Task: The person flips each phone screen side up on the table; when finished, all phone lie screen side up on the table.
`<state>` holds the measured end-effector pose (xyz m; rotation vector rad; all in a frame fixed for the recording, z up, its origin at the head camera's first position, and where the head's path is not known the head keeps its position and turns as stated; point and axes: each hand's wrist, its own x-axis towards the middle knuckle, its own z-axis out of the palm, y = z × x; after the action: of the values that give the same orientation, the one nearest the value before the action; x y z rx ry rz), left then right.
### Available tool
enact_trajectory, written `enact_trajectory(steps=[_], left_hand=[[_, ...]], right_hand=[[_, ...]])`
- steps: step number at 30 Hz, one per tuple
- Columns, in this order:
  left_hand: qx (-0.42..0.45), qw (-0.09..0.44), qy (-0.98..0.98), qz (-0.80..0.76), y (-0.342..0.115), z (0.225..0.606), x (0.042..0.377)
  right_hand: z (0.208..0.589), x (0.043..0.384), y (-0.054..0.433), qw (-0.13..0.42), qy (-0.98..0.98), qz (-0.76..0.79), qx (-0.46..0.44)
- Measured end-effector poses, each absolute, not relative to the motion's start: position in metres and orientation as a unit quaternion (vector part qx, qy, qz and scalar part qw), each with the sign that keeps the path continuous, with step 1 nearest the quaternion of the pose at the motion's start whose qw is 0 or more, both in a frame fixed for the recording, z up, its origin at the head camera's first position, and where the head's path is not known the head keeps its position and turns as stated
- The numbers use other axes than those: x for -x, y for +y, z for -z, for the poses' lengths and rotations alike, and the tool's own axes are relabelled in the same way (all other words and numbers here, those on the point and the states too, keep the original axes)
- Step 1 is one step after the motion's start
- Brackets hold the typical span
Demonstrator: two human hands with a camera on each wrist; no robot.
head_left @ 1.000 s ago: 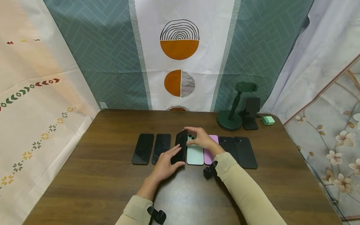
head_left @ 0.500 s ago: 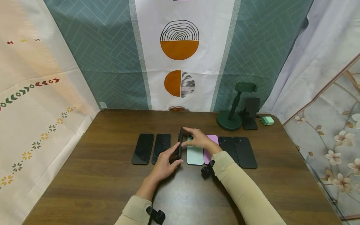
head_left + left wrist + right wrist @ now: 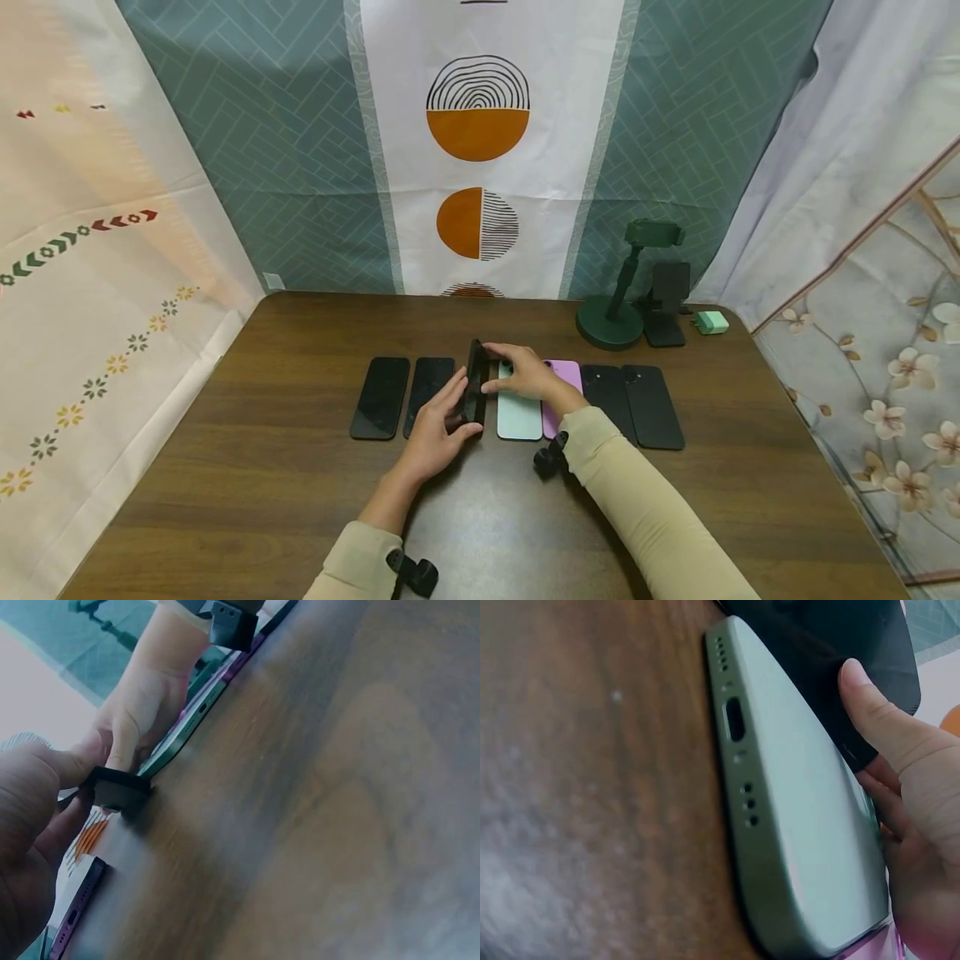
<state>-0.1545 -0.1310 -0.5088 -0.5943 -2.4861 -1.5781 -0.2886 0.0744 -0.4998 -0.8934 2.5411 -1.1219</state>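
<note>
In the head view you hold a black phone (image 3: pixel 476 383) nearly on edge, towards the table's (image 3: pixel 225 500) far edge, where the gap between a dark phone (image 3: pixel 430 382) and a pale green phone (image 3: pixel 519 415) seems to give it room. Your left hand (image 3: pixel 435 437) grips the near end, your right hand (image 3: pixel 527 374) pinches the far end, probably for steadiness.

In the left wrist view, your thumb and fingers straddle its end; contact with the table is unclear.

In the right wrist view, your thumb presses its face.
</note>
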Motion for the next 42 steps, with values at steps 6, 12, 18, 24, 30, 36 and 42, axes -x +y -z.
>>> enact_trajectory(steps=[6,12,18,24,30,36,42], left_hand=[[0.186,0.093,-0.829,0.519,-0.136,0.510,0.156],[0.155,0.107,-0.857,0.480,-0.142,0.514,0.155],[0.143,0.109,-0.875,0.449,-0.144,0.515,0.156],[0.138,0.088,-0.898,0.408,-0.145,0.515,0.157],[0.134,0.064,-0.908,0.391,-0.145,0.516,0.158],[0.127,0.051,-0.910,0.391,-0.144,0.515,0.158],[0.118,0.031,-0.916,0.383,-0.144,0.512,0.155]], right_hand=[[0.502,0.288,0.074,0.094,0.868,0.379,0.307],[0.505,0.287,0.075,0.094,0.869,0.372,0.312],[0.503,0.287,0.075,0.093,0.868,0.377,0.311],[0.502,0.287,0.076,0.093,0.871,0.364,0.316],[0.501,0.287,0.075,0.094,0.872,0.355,0.324],[0.500,0.288,0.076,0.094,0.874,0.349,0.325],[0.501,0.287,0.076,0.095,0.876,0.351,0.318]])
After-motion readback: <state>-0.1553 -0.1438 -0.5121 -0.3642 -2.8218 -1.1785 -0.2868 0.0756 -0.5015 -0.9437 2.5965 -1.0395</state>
